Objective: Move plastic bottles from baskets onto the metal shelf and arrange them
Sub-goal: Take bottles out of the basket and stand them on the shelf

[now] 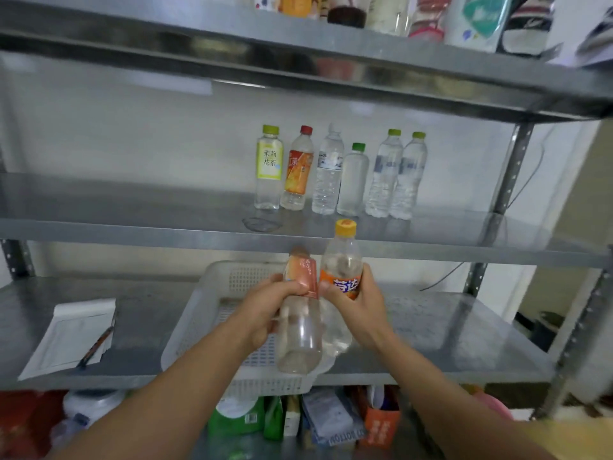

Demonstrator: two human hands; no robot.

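Observation:
My left hand (268, 307) grips a clear bottle with a pale orange label (300, 313), held upright above the white plastic basket (195, 313). My right hand (356, 300) grips a clear Fanta bottle with an orange label and yellow-orange cap (341, 260), right beside the first. Both bottles hang just below the front edge of the middle metal shelf (132, 207). On that shelf stands a row of several bottles: a jasmine tea bottle with a green cap (269, 167), a red-capped orange-label bottle (298, 169), and clear water bottles (384, 174) to the right.
The basket sits on the lower shelf board (447, 327). A white envelope (71, 336) with a pen (96, 346) lies at its left. The top shelf (298, 44) carries packaged goods. Boxes and bags fill the space below. A shelf post (512, 167) stands at right.

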